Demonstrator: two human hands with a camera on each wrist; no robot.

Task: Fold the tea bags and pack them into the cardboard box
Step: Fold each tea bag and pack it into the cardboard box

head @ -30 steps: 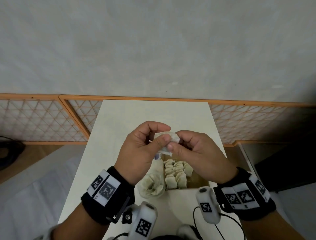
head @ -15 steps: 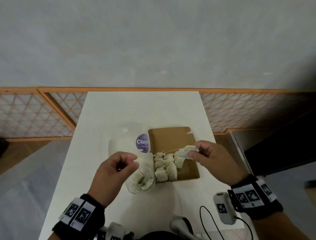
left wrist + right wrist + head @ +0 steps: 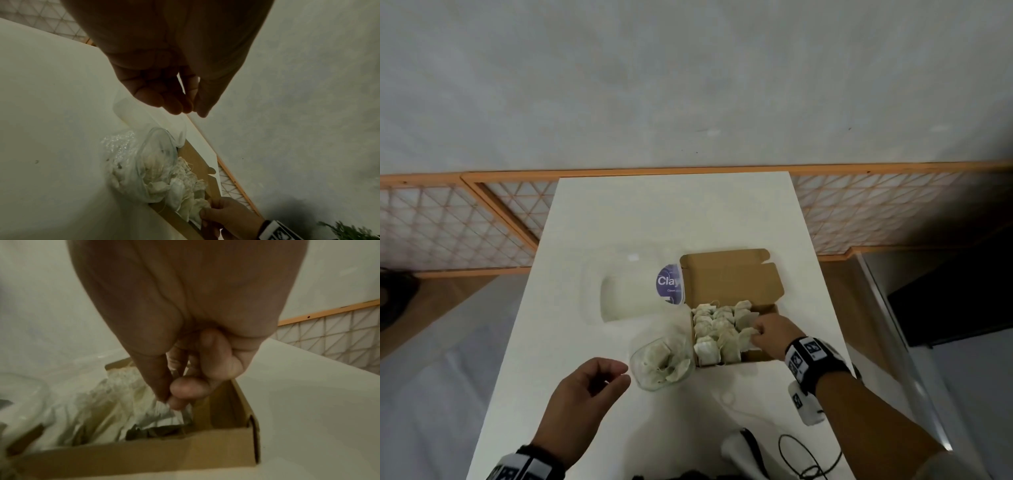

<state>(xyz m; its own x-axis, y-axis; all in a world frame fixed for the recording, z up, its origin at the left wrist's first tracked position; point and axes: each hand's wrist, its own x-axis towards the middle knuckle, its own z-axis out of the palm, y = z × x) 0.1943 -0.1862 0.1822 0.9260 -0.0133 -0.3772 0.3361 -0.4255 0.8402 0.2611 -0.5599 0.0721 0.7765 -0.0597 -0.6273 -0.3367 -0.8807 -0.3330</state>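
Observation:
The brown cardboard box (image 3: 765, 356) lies open on the white table, its lid (image 3: 732, 277) folded back, with several folded tea bags (image 3: 714, 330) in rows inside. My right hand (image 3: 755, 337) reaches into the box's right side and pinches a folded tea bag (image 3: 164, 412) between thumb and fingers (image 3: 186, 388), low among the others. My left hand (image 3: 616, 375) hovers over the table just left of a glass bowl (image 3: 640, 373) of loose tea bags (image 3: 661, 358). Its fingers (image 3: 174, 107) hang loosely curled and hold nothing.
A clear plastic tub (image 3: 619, 291) with a purple label (image 3: 669, 282) lies behind the bowl, touching the box's left side. A white device and a black cable (image 3: 804, 459) sit at the table's near edge. Wooden lattice panels (image 3: 448, 226) flank the table.
The hands, together on one tea bag before, have parted. The right carried the folded bag down into the box. The left let go and sank toward the bowl.

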